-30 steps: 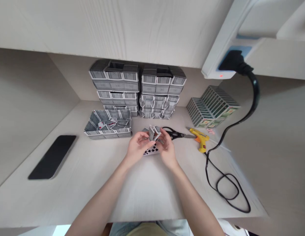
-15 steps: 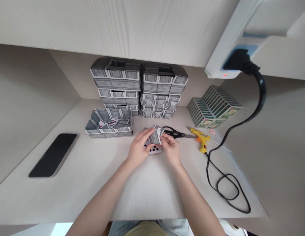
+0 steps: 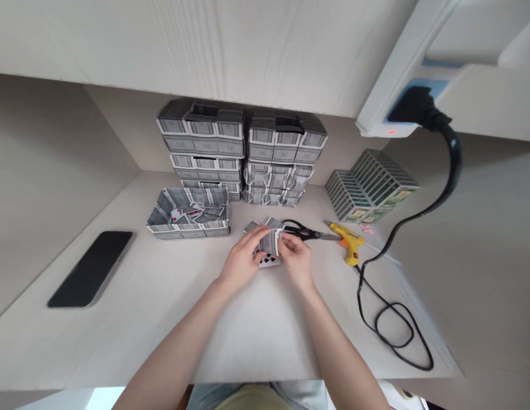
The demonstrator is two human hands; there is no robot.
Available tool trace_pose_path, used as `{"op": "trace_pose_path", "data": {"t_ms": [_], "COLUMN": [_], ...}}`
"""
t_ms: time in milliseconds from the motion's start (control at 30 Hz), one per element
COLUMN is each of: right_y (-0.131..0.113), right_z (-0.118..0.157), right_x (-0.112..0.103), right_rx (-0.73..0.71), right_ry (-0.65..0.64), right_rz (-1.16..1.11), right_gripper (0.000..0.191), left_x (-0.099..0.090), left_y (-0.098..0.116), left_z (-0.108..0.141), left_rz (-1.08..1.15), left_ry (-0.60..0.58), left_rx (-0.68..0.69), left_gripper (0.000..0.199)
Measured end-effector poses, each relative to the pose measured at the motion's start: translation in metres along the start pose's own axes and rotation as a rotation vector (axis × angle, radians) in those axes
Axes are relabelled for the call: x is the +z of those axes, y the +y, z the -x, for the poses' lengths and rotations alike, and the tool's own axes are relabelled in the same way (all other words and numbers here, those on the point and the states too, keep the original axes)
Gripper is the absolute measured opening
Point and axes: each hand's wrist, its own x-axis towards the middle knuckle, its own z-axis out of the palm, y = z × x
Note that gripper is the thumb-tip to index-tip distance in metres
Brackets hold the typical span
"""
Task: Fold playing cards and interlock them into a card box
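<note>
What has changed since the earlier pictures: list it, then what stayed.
The card piece has been turned so its patterned back faces the camera. The left hand has shifted its fingers rightward over the piece's far edge; the right hand grips its right side. No release is visible. Unchanged: phone, open card box, scissors and yellow glue gun.

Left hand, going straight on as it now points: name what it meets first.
The gray-patterned card piece touching the left hand would likely come first; beyond it, depth is too unclear to say.
</note>
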Motion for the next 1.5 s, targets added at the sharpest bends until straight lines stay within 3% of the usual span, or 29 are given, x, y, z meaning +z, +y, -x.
{"op": "trace_pose_path", "data": {"t_ms": [500, 767, 1033, 1500], "right_y": [0.003, 0.005, 0.003, 0.003], "right_z": [-0.005, -0.004, -0.003, -0.004], "right_x": [-0.002, -0.001, 0.0, -0.001], "right_rx": [0.118, 0.092, 0.085, 0.119], "right_ry": [-0.111, -0.077, -0.064, -0.1], "right_rz": [-0.121, -0.117, -0.072, -0.043], "right_gripper": [0.03, 0.027, 0.029, 0.028], "left_x": [0.001, 0.003, 0.001, 0.001], "left_y": [-0.005, 0.001, -0.002, -0.009], "left_z": [0.0, 0.002, 0.002, 0.001], "left_rz": [-0.074, -0.087, -0.127, -0.19], "left_ry": [0.023, 0.038, -0.023, 0.034], "left_rx": [-0.027, 0.004, 0.017, 0.03], "left_gripper": [0.059, 0.06, 0.059, 0.053]}}
